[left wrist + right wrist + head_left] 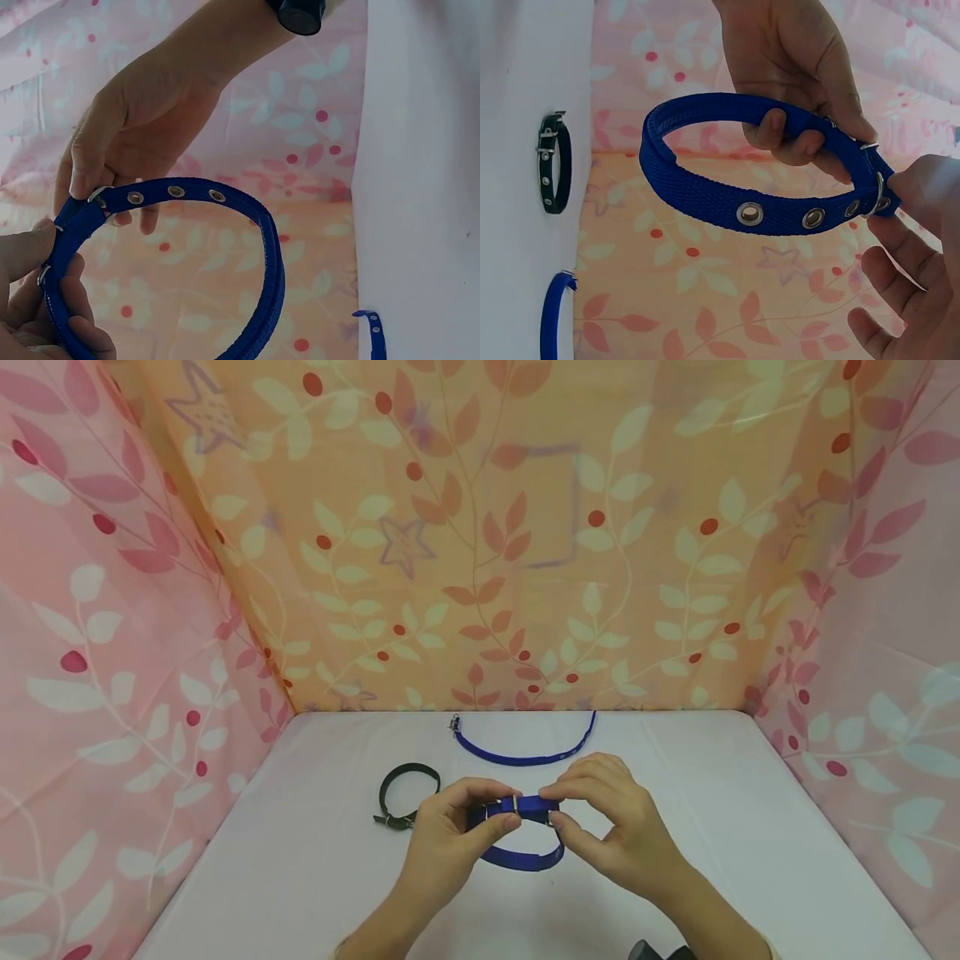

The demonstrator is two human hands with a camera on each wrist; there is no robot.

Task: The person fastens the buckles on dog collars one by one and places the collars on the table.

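Note:
Both hands hold a blue webbing collar (522,860) closed into a loop above the table. Metal eyelets run along its strap (780,216), and a metal buckle and ring (877,191) sit where the ends overlap. My left hand (442,843) pinches the band beside the metal loop, thumb in front and fingers behind. At the other side of the overlap, my right hand (626,827) pinches the strap end by the ring between thumb and forefinger. In the right wrist view, the right hand's other fingers (889,277) are spread below the band.
A dark collar (384,797), buckled into a ring, lies on the white table (300,860) left of the hands. Farther back, a second blue collar (517,761) lies undone in a curve. Flowered cloth (480,568) surrounds the table's back and sides.

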